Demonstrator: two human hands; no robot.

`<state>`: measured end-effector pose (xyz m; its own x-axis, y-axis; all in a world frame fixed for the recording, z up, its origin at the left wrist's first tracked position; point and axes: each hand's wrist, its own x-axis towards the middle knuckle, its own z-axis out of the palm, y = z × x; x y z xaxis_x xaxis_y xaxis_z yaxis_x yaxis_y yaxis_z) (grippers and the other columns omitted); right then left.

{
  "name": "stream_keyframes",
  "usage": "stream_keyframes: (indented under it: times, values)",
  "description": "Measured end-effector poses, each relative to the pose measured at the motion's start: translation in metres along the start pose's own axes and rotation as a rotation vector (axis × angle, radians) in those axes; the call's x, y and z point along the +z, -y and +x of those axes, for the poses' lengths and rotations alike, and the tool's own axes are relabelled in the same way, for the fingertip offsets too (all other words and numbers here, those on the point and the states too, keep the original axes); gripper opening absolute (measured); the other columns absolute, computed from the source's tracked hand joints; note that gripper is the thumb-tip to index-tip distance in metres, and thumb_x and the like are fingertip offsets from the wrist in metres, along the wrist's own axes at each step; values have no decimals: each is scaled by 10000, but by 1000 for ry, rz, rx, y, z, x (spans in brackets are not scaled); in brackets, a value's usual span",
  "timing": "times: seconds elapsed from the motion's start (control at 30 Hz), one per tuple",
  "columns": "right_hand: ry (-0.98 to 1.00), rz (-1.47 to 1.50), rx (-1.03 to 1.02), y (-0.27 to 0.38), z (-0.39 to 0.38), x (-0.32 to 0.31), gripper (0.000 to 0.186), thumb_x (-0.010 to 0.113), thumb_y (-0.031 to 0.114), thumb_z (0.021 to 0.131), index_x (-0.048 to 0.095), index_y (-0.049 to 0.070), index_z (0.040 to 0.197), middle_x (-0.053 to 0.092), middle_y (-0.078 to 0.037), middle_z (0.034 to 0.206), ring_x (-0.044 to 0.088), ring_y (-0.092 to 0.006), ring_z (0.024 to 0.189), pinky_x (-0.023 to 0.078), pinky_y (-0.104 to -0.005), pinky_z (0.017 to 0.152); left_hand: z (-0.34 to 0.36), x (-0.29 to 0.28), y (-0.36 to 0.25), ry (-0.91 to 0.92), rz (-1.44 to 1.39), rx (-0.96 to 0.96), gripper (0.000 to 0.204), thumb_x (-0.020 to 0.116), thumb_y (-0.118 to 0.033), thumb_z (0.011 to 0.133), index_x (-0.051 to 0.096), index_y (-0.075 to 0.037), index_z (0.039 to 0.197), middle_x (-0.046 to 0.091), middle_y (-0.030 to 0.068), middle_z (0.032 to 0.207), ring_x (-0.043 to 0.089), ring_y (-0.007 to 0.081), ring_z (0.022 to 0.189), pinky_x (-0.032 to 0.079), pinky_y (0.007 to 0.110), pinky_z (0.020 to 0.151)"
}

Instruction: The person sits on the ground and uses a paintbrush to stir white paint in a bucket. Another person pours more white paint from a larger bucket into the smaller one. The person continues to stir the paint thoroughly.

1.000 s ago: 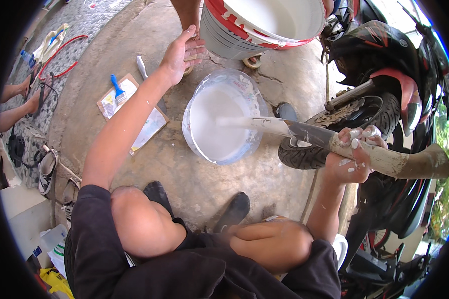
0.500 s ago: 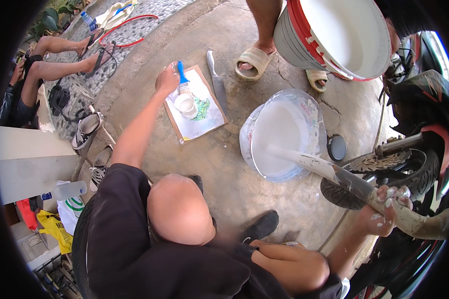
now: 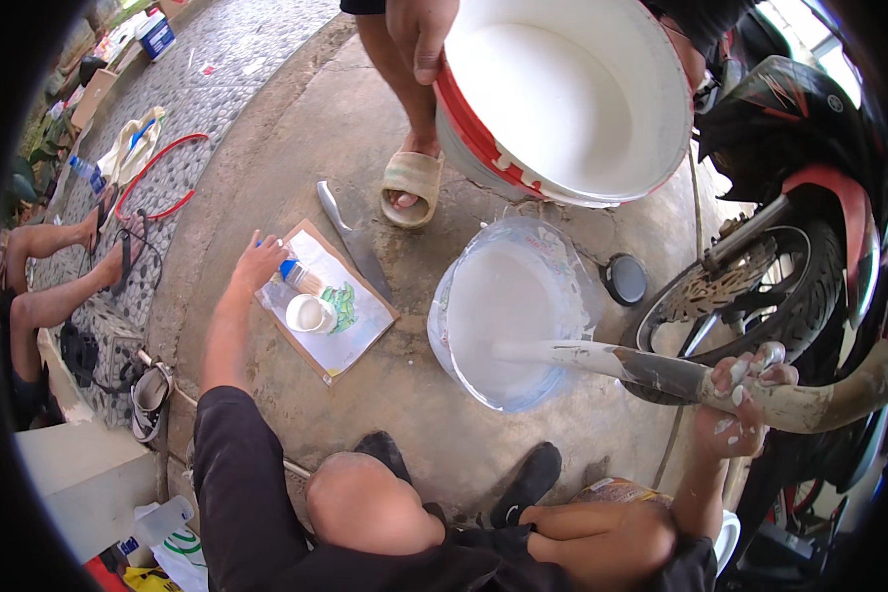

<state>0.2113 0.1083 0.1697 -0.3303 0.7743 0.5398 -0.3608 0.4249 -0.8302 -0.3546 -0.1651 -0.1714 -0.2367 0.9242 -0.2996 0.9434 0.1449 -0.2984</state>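
My left hand (image 3: 259, 264) is closed round the blue handle of a flat paintbrush (image 3: 308, 280); the fingers partly hide the handle. The bristles are close to a small white cup (image 3: 311, 314) standing on a board with a painted sheet of paper (image 3: 360, 335). My right hand (image 3: 745, 397), spotted with white paint, grips a paint-smeared pipe (image 3: 661, 370). The pipe's far end dips into white liquid in a clear-sided bucket (image 3: 444, 345). Beyond it, another person's hand (image 3: 422, 35) holds the rim of a large white bucket with a red band (image 3: 464, 123), tilted and containing white liquid.
A knife (image 3: 350, 237) lies beside the board. A dark round lid (image 3: 625, 279) is right of the clear-sided bucket. A motorcycle (image 3: 809, 257) stands close on the right. A sandalled foot (image 3: 409, 192) is near the large bucket. Someone's legs (image 3: 69, 261) extend at far left.
My left hand has moved from beside the brush onto its handle, and the brush has turned. The other person's bucket has shifted left, nearer the clear-sided bucket. The whole view has shifted.
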Motion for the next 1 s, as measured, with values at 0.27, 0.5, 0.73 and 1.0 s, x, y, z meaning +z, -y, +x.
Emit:
stream_keyframes:
  times: [0.27,0.5,0.73,1.0]
  values:
    - [-30,-28,-31,6,1,-1,324,579,17,628,432,36,916,410,-112,956,521,-172,587,500,-341,558,-66,-134,60,-186,-349,-236,327,610,-184,830,532,-31,1108,623,176,941,598,352,898,462,428,782]
    - [-42,50,-19,-3,3,-3,315,558,21,630,439,42,921,420,-115,917,542,-196,611,484,-334,532,-58,-292,-73,-436,-612,-93,321,639,-219,828,583,27,1026,627,216,865,601,380,801,468,410,704]
    - [-5,68,-36,-3,-4,-6,348,558,19,598,422,44,918,415,-123,914,549,-223,606,483,-347,531,23,-323,-157,-180,-992,-64,280,667,-231,806,568,31,807,599,221,736,576,378,705,428,427,636]
    - [-39,58,-7,2,-9,-9,349,555,26,604,411,41,921,410,-131,926,539,-215,622,493,-335,531,53,-311,-164,-258,-1014,23,277,669,-235,801,584,24,852,610,209,756,588,366,716,437,416,652]
